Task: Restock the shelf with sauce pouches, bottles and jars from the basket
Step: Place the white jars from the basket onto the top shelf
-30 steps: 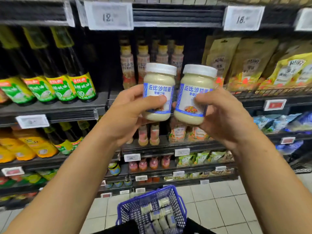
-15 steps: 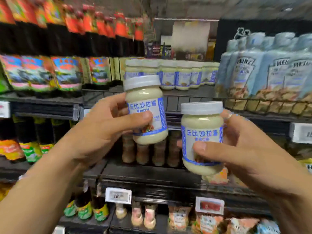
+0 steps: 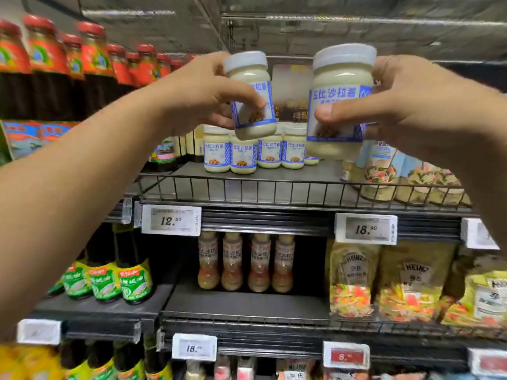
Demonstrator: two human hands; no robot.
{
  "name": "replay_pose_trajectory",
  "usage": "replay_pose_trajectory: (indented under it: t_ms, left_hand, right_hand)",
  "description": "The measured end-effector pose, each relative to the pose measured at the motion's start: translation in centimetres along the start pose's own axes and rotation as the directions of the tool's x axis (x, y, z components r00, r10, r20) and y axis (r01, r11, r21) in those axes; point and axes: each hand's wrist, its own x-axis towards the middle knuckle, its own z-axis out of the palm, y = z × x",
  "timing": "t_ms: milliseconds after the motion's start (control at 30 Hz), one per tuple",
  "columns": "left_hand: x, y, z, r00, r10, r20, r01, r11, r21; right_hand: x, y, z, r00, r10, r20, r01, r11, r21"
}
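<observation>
Two jars up high over the shelf [image 3: 274, 187], left jar [image 3: 252, 97] pinched in left hand [image 3: 197, 97], right jar [image 3: 340, 102] gripped in right hand [image 3: 406, 105]; probably heavy, smooth, breakable, best held round the middle.

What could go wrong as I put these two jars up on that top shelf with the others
The left hand holds its jar tilted, low on the label, so it may slip or land crooked. The shelf's wire rail stands in front, and a jar base could catch on it. The row of matching jars already on the shelf is packed close; pushing the right hand's jar in could knock one over.
</observation>
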Motion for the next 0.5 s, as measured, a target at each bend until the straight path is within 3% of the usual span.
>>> replay_pose_trajectory:
  t_ms: [233,500]
  left_hand:
    - [5.2,-0.9,0.6,0.998,-0.037,0.050,0.023,0.971,0.240]
    - [10.4,-2.1,1.6,0.992,-0.096,0.077,0.045,0.865,0.500]
  right_hand:
    - [4.8,0.3,-0.2,0.982,0.141,-0.126,-0.174,0.936,-0.306]
    - [10.4,2.8,-0.1,0.940,0.319,-0.121,-0.320,0.702,-0.636]
